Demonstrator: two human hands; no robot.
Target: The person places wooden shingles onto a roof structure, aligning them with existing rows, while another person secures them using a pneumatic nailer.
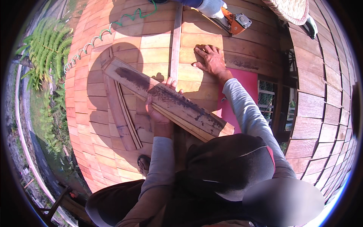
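Observation:
My left hand (158, 116) is wrapped around a stack of wooden shingles (172, 99). The stack slants from upper left to lower right, and its top face has a dark stain. My right hand (211, 60) lies palm down with fingers spread on the laid shingles (196, 43) of the roof, beyond the held stack. Left of the stack, more loose shingles (119, 117) rest on the roof, partly covered by the held ones. A long wooden batten (176, 38) runs away from me between my hands, its near end hidden behind the stack.
At the far side, a co-worker's gloved hand (211, 8) holds an orange nail gun (236, 23). A green coiled hose (109, 29) crosses the left. Right of centre are a red sheet (247, 85) and an opening (266, 100) in the roof. The roof edge drops off left towards plants (47, 49).

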